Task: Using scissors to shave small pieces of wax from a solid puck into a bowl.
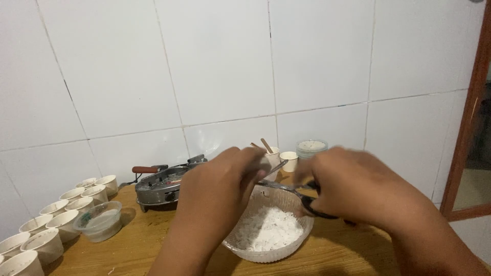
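My right hand grips black-handled scissors whose blades are parted above a clear ribbed bowl of white shredded pieces. My left hand hovers over the bowl's left side and pinches a small pale piece up against the scissor blades. What exactly lies between the fingers is blurred. Both hands are over the wooden table.
A metal pan-like appliance with a reddish handle sits behind my left hand. Several white cups line the left edge beside a clear plastic container. Small cups, one with wooden sticks, and a lidded tub stand by the tiled wall.
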